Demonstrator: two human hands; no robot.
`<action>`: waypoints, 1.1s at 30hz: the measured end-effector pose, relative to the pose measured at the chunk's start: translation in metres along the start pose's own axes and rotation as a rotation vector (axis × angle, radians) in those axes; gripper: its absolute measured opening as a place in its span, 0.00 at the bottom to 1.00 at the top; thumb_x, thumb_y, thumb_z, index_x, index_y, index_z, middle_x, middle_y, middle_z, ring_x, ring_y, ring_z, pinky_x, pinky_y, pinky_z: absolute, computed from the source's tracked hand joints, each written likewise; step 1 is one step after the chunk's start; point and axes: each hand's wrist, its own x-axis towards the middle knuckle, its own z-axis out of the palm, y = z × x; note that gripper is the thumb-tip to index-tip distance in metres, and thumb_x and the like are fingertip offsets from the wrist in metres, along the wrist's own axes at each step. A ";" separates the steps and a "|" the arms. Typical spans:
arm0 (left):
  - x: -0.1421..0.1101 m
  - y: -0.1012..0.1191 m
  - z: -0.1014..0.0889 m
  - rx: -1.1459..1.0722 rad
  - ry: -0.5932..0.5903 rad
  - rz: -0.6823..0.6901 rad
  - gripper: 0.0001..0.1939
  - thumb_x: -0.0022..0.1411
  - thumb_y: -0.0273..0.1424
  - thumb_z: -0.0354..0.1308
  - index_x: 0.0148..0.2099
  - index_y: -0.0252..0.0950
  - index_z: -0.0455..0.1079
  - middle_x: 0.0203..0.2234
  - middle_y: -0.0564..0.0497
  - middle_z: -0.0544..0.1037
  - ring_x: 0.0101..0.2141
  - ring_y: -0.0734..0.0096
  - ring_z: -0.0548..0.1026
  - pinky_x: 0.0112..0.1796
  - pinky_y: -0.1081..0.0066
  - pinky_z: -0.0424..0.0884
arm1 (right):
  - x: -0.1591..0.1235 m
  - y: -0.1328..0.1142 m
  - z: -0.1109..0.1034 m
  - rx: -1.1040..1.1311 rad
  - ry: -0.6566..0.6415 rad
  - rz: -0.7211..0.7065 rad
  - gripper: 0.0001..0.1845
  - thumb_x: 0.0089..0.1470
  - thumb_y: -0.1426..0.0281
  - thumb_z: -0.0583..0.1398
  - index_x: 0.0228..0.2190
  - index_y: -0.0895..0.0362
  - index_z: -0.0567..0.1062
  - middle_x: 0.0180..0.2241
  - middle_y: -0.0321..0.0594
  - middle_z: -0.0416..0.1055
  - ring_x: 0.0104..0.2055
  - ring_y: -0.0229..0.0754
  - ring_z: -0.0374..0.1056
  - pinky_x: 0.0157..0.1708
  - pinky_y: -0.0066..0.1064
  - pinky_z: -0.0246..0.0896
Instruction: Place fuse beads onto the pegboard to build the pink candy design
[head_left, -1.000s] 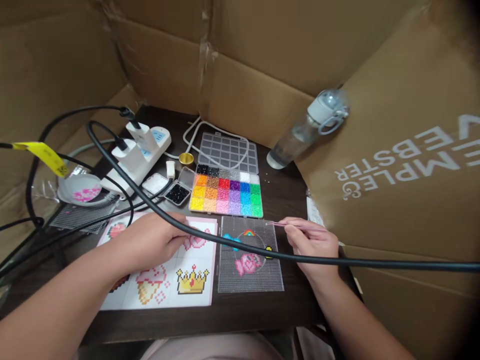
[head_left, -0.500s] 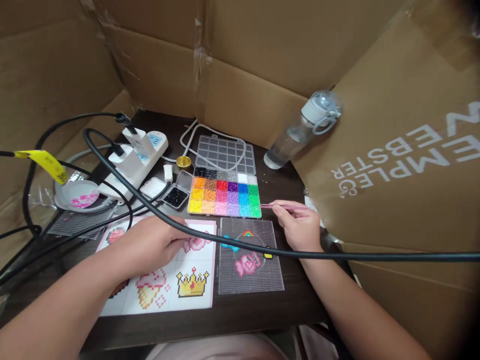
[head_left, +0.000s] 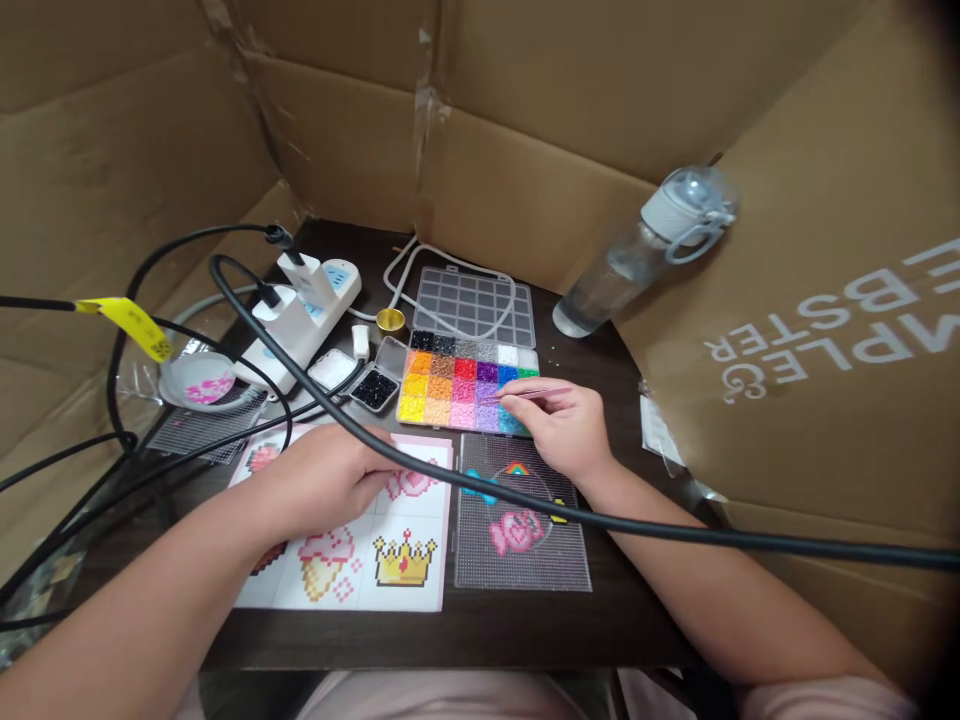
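My right hand [head_left: 568, 430] is closed round pink tweezers [head_left: 556, 391], whose tips are over the purple and blue compartments of the bead box [head_left: 405, 408]. Whether the tips hold a bead is too small to tell. My left hand [head_left: 330, 475] lies on the printed pattern sheet [head_left: 420, 600], its fingers curled in beside the pink candy picture [head_left: 412, 482]. Just right of the sheet lies a clear pegboard [head_left: 525, 575]. On it are a pink bead candy [head_left: 516, 533], a small rainbow [head_left: 517, 468], and blue and yellow bead pieces.
A black cable [head_left: 630, 525] crosses in front of both arms. Left are a power strip [head_left: 300, 335], a dish with pink beads [head_left: 169, 385] and a small box of black beads [head_left: 375, 388]. Behind stand a water bottle [head_left: 615, 275] and cardboard walls [head_left: 525, 180].
My right hand has moved left with the tweezers, from the green compartments at the box's right edge to over the purple and blue ones. My left hand stays on the sheet. The view has shifted slightly.
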 end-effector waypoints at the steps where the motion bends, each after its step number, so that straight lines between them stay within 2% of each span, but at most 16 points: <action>1: 0.000 -0.001 0.000 -0.008 -0.010 0.006 0.20 0.65 0.29 0.48 0.51 0.48 0.78 0.42 0.50 0.81 0.42 0.61 0.78 0.42 0.64 0.72 | -0.001 0.002 0.004 -0.002 -0.005 0.006 0.03 0.49 0.69 0.67 0.26 0.55 0.83 0.29 0.39 0.82 0.31 0.41 0.78 0.32 0.31 0.75; 9: 0.000 0.000 0.000 0.026 0.015 0.023 0.20 0.64 0.26 0.50 0.51 0.47 0.78 0.40 0.49 0.81 0.38 0.62 0.78 0.38 0.65 0.72 | -0.007 0.005 0.010 -0.009 -0.023 0.003 0.05 0.50 0.71 0.66 0.25 0.55 0.83 0.28 0.39 0.82 0.30 0.42 0.78 0.32 0.30 0.75; 15: 0.000 -0.001 -0.001 -0.020 -0.023 0.003 0.19 0.65 0.27 0.51 0.51 0.48 0.77 0.40 0.52 0.81 0.39 0.64 0.78 0.40 0.67 0.72 | -0.009 0.006 0.010 0.001 -0.050 0.009 0.04 0.50 0.70 0.66 0.26 0.55 0.83 0.29 0.39 0.82 0.31 0.41 0.78 0.33 0.29 0.75; 22: 0.000 0.006 -0.003 0.038 0.027 0.018 0.21 0.64 0.25 0.51 0.51 0.51 0.78 0.38 0.52 0.81 0.38 0.64 0.77 0.38 0.68 0.71 | -0.011 0.007 0.011 -0.009 -0.051 -0.011 0.03 0.49 0.71 0.67 0.26 0.55 0.83 0.29 0.40 0.82 0.31 0.41 0.78 0.32 0.29 0.74; 33: 0.000 0.004 -0.001 0.087 0.036 0.033 0.20 0.65 0.25 0.50 0.50 0.47 0.78 0.35 0.50 0.80 0.35 0.65 0.77 0.35 0.69 0.70 | -0.010 0.005 0.012 -0.026 -0.048 -0.034 0.04 0.49 0.71 0.66 0.25 0.55 0.83 0.28 0.39 0.82 0.30 0.41 0.78 0.34 0.29 0.76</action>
